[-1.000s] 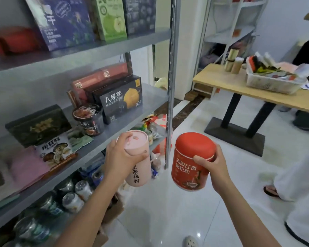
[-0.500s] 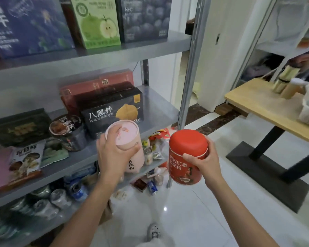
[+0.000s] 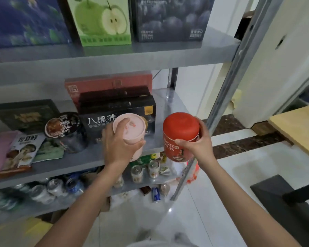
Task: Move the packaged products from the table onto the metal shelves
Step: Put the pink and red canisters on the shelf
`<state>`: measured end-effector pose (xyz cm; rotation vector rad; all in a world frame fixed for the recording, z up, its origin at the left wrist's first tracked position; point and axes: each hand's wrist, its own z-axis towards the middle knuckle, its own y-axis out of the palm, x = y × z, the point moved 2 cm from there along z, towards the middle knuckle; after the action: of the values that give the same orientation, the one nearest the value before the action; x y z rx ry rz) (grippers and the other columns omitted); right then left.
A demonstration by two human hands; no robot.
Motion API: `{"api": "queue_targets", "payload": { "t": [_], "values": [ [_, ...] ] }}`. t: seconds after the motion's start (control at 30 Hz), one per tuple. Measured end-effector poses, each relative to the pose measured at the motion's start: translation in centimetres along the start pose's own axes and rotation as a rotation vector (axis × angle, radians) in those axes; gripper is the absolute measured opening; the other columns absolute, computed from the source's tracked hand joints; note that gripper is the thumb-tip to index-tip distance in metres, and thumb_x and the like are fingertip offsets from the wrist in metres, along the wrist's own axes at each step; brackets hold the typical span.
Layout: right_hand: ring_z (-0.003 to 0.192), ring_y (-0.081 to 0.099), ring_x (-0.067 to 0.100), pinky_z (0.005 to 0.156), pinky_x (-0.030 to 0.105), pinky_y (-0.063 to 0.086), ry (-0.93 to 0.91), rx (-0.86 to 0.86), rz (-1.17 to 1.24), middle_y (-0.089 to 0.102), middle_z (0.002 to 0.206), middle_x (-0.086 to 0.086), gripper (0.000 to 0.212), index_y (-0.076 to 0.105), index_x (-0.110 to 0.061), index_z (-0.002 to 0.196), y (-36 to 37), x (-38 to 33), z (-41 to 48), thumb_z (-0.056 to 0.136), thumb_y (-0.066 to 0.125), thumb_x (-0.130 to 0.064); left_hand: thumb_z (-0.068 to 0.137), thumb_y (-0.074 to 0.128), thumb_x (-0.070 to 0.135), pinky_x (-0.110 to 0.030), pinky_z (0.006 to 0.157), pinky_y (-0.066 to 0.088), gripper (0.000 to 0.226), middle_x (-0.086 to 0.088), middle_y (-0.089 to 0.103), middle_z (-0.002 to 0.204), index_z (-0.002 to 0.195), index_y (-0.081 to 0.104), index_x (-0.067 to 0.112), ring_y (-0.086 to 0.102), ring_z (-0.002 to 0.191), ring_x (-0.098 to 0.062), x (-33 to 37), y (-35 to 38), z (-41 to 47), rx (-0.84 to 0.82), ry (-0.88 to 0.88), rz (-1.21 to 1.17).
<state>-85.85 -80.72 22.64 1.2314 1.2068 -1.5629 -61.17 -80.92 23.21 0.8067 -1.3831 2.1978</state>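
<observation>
Fingers (image 3: 120, 123) of left hand (image 3: 119, 147) wrapped round pale pink lidded plastic jar (image 3: 132, 130); right hand (image 3: 199, 145) grips red round-lidded canister (image 3: 180, 131). Both upright, airborne at front edge of grey metal middle shelf (image 3: 168, 106). Bare patch directly beyond canister; right hand judged nearer.

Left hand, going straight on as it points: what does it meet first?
Likely the black box right behind the pink jar that the left hand grips, on the middle shelf; the gap between them is unclear.
</observation>
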Motion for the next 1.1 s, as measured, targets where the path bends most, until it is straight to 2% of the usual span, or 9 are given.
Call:
{"api": "queue_targets", "payload": {
  "t": [0.2, 0.33, 0.5, 0.53, 0.6, 0.67, 0.73, 0.97, 1.1],
  "values": [
    [0.114, 0.053, 0.01, 0.093, 0.043, 0.052, 0.003, -0.165, 0.074, 0.047, 0.132, -0.008, 0.101, 0.038, -0.036, 0.135, 0.7, 0.9, 5.9, 0.048, 0.09, -0.033, 0.062, 0.086, 0.037, -0.037, 0.097, 0.037, 0.081, -0.006, 0.04, 0.133, 0.133, 0.05, 0.025, 0.033, 0.122, -0.024, 0.2, 1.9, -0.2, 0.076, -0.059, 0.009],
    [0.111, 0.055, 0.004, 0.085, 0.028, 0.054, -0.006, -0.307, 0.121, 0.049, 0.129, -0.012, 0.098, 0.036, -0.033, 0.139, 0.6, 1.0, 8.5, 0.055, 0.086, -0.023, 0.061, 0.086, 0.041, -0.035, 0.091, 0.038, 0.081, -0.008, 0.045, 0.126, 0.131, 0.05, 0.026, 0.038, 0.115, -0.024, 0.5, 2.7, 0.1, 0.137, -0.11, 0.031],
    [0.109, 0.05, 0.006, 0.078, 0.006, 0.046, -0.08, -0.444, -0.066, 0.046, 0.122, -0.018, 0.086, 0.036, -0.025, 0.137, -0.2, 0.3, 11.1, 0.068, 0.084, -0.009, 0.062, 0.085, 0.039, -0.036, 0.092, 0.04, 0.077, -0.007, 0.045, 0.122, 0.13, 0.05, 0.027, 0.039, 0.113, -0.023, 0.8, 3.2, 0.4, 0.184, -0.15, 0.028],
    [0.117, 0.045, 0.012, 0.089, 0.008, 0.043, -0.143, -0.415, -0.17, 0.044, 0.128, -0.013, 0.085, 0.035, -0.026, 0.137, -0.3, 0.1, 11.1, 0.069, 0.085, -0.012, 0.062, 0.085, 0.039, -0.034, 0.091, 0.039, 0.077, -0.006, 0.045, 0.122, 0.13, 0.05, 0.028, 0.038, 0.113, -0.022, 0.9, 3.3, 0.4, 0.187, -0.155, 0.029],
    [0.135, 0.03, 0.024, 0.11, 0.033, 0.034, -0.364, -0.313, -0.48, 0.033, 0.147, 0.004, 0.095, 0.03, -0.022, 0.145, -0.1, -0.7, 10.4, 0.068, 0.086, -0.021, 0.063, 0.084, 0.039, -0.029, 0.09, 0.035, 0.077, -0.005, 0.044, 0.122, 0.131, 0.049, 0.03, 0.038, 0.114, -0.021, 1.0, 3.5, 0.4, 0.188, -0.174, 0.035],
    [0.132, 0.03, 0.032, 0.108, 0.051, 0.034, -0.656, -0.187, -0.737, 0.035, 0.146, 0.015, 0.099, 0.035, -0.017, 0.145, 0.8, -1.1, 9.2, 0.061, 0.087, -0.03, 0.064, 0.084, 0.04, -0.028, 0.09, 0.034, 0.077, -0.004, 0.044, 0.123, 0.131, 0.048, 0.031, 0.038, 0.115, -0.021, 1.1, 3.5, 0.3, 0.194, -0.178, 0.039],
    [0.122, 0.034, 0.035, 0.103, 0.055, 0.038, -0.801, -0.09, -0.875, 0.046, 0.135, 0.019, 0.102, 0.041, -0.012, 0.141, 1.9, -0.8, 8.3, 0.054, 0.089, -0.034, 0.064, 0.084, 0.042, -0.031, 0.092, 0.037, 0.077, -0.005, 0.044, 0.123, 0.131, 0.048, 0.031, 0.039, 0.115, -0.022, 1.1, 3.6, 0.3, 0.196, -0.176, 0.047],
    [0.118, 0.047, 0.04, 0.102, 0.051, 0.041, -0.817, -0.02, -0.992, 0.053, 0.127, 0.019, 0.093, 0.049, -0.008, 0.136, 2.4, 0.3, 9.1, 0.054, 0.09, -0.018, 0.063, 0.084, 0.043, -0.037, 0.096, 0.04, 0.08, -0.006, 0.043, 0.128, 0.133, 0.046, 0.028, 0.039, 0.117, -0.025, 0.6, 3.6, 0.0, 0.189, -0.15, 0.063],
    [0.119, 0.05, 0.043, 0.098, 0.054, 0.043, -0.766, -0.038, -0.996, 0.053, 0.13, 0.021, 0.089, 0.05, -0.005, 0.136, 2.7, 0.0, 11.4, 0.057, 0.089, -0.02, 0.064, 0.083, 0.042, -0.028, 0.092, 0.035, 0.08, -0.007, 0.045, 0.127, 0.133, 0.047, 0.026, 0.039, 0.116, -0.024, 0.7, 3.6, 0.1, 0.186, -0.14, 0.067]
  ]
}}
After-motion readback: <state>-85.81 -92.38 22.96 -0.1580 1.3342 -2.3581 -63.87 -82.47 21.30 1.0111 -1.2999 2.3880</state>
